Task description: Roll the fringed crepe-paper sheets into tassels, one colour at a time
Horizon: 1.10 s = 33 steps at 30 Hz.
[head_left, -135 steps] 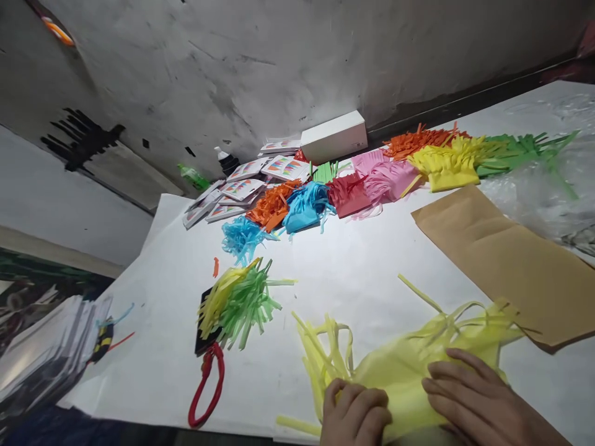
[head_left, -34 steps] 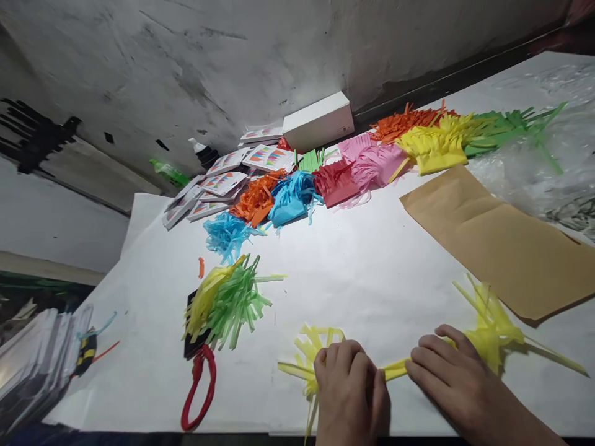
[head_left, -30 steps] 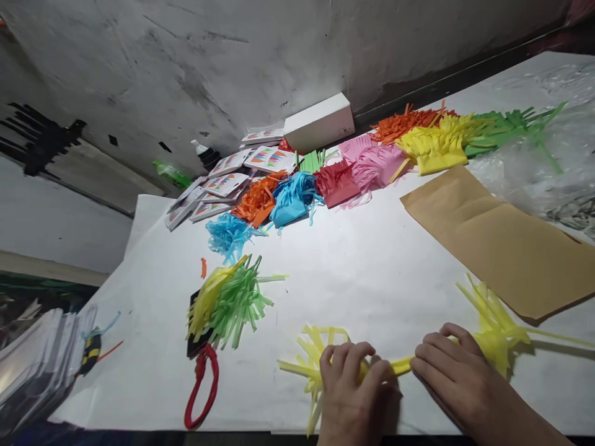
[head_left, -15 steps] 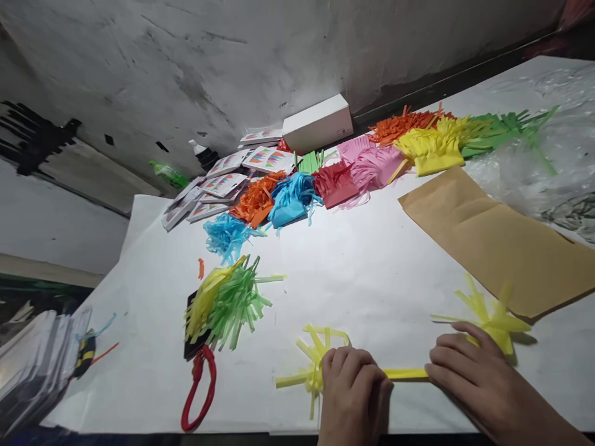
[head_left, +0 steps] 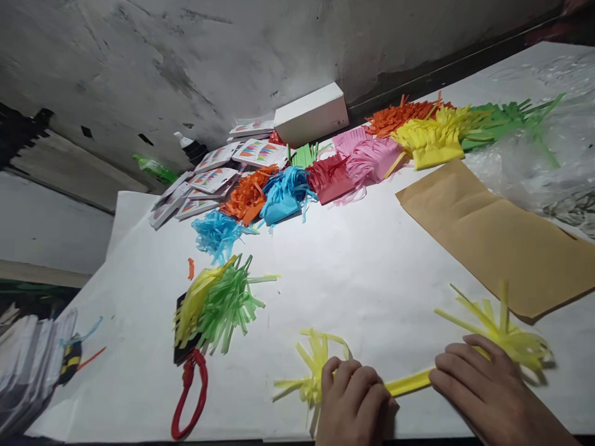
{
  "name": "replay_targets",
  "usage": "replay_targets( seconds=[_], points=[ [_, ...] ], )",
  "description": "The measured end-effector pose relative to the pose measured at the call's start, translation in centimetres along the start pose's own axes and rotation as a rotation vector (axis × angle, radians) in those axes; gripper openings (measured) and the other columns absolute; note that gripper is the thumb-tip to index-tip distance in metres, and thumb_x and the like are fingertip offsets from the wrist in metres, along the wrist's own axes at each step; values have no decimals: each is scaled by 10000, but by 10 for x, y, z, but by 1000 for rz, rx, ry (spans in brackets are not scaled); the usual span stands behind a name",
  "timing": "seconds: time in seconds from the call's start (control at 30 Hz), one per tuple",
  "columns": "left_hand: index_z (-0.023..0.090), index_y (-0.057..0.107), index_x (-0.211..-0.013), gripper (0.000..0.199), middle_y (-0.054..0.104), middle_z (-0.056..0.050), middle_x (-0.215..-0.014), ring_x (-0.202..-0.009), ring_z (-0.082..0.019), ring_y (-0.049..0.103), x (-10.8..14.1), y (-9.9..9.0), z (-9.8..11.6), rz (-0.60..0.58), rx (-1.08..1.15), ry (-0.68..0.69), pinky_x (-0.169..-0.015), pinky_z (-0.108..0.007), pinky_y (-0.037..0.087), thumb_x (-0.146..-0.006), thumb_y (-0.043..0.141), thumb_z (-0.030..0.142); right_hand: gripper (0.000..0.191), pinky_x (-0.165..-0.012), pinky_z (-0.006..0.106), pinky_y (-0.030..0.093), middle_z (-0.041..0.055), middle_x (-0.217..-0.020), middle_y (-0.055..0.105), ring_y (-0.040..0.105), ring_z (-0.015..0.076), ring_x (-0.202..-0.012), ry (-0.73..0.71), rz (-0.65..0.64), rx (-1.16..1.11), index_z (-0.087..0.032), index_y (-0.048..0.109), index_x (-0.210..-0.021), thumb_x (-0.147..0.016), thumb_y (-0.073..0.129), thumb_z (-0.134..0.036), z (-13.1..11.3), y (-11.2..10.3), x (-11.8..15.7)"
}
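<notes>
A yellow tissue-paper tassel (head_left: 409,383) lies low over the white-covered table, its middle drawn into a narrow band. My left hand (head_left: 351,399) is closed around the band near one end, and loose fringe spreads out to its left. Closed on the other end, my right hand (head_left: 478,381) has the second yellow fringe (head_left: 515,344) fanning out beyond its knuckles. Between the hands the band runs fairly straight, slanting up to the right. The fingertips and the paper under them are hidden.
Yellow and green fringes (head_left: 227,303) lie over a dark phone-like object with a red cord loop (head_left: 201,396). Colourful fringed bundles (head_left: 283,195), printed packets (head_left: 214,179) and a white box (head_left: 311,114) line the back. A brown envelope (head_left: 502,235) and clear plastic (head_left: 525,161) occupy the right.
The band has gone from nearly level to slanting up to the right. Fringe by my right hand has shifted and spread differently. Both hands keep their hold, and the view has moved slightly.
</notes>
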State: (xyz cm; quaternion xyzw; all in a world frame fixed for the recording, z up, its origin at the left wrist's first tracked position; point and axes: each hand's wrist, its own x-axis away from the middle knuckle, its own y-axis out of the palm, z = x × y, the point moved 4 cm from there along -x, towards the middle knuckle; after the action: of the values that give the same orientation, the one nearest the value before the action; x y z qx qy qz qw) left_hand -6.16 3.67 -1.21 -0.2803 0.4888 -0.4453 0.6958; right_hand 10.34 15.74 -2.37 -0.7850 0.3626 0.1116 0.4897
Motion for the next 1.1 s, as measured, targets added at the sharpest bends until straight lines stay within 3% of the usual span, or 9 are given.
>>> replay_targets(
  seconds=[0.17,0.43,0.53,0.67,0.77,0.87,0.97,1.03,1.1],
  points=[
    [205,596,-850,156,666,-4,-838,-802,-188,566,2,2,2,-10,50,-147,-894,-391,343,-951,550,95,369,-1070,476,299,15,-923,663,593,197,-938,83,-15,91,-225,665,-936,-1019,335,-83,3,4,3],
    [210,568,-780,139,617,-29,-843,-805,-230,524,-12,11,6,-109,-123,-280,-849,-423,316,-852,562,91,268,-797,458,305,13,-739,531,481,242,-729,144,-77,330,-236,524,-774,-1006,394,-211,3,4,-13],
    [207,602,-810,161,640,-22,-852,-814,-219,534,-14,12,8,-40,-138,-135,-918,-450,307,-839,547,59,255,-841,445,322,8,-787,561,502,223,-758,130,-74,189,-233,568,-830,-1013,397,-183,5,4,-15],
    [198,648,-833,195,634,-8,-781,-846,-208,551,-16,6,17,66,-165,112,-1108,-529,222,-904,527,62,356,-1048,467,311,21,-874,614,549,204,-880,-73,-80,3,-206,626,-919,-1014,309,-74,-3,7,-8],
    [196,636,-780,213,616,2,-773,-798,-188,535,-21,5,22,-10,-239,207,-1095,-484,258,-918,542,62,351,-1113,473,265,24,-889,629,556,204,-911,-124,-108,3,-195,647,-980,-1021,319,-78,-6,10,-4],
    [191,619,-768,179,622,2,-772,-740,-185,521,-27,12,18,-151,-282,241,-908,-397,383,-881,600,53,289,-1078,464,282,13,-816,592,535,202,-854,-145,-88,76,-199,627,-900,-1011,388,-81,-5,14,-9],
    [189,611,-727,180,641,-10,-772,-718,-189,542,-30,14,8,-235,-155,80,-733,-345,415,-823,639,40,317,-1059,472,291,23,-792,584,512,207,-821,-202,-81,145,-191,598,-830,-981,369,-32,-6,18,-17],
    [186,652,-769,143,676,-41,-858,-790,-197,593,-28,11,2,-290,58,-123,-749,-332,447,-849,611,75,360,-1072,477,286,27,-778,583,512,208,-814,-240,-85,150,-187,595,-813,-968,325,-6,-8,17,-21],
    [182,720,-955,178,708,-84,-983,-907,-218,631,-23,6,3,-350,325,-311,-822,-346,475,-936,544,162,386,-1105,485,269,36,-812,614,536,214,-856,-290,-83,123,-171,630,-876,-989,294,-19,-12,10,-20]
  ],
)
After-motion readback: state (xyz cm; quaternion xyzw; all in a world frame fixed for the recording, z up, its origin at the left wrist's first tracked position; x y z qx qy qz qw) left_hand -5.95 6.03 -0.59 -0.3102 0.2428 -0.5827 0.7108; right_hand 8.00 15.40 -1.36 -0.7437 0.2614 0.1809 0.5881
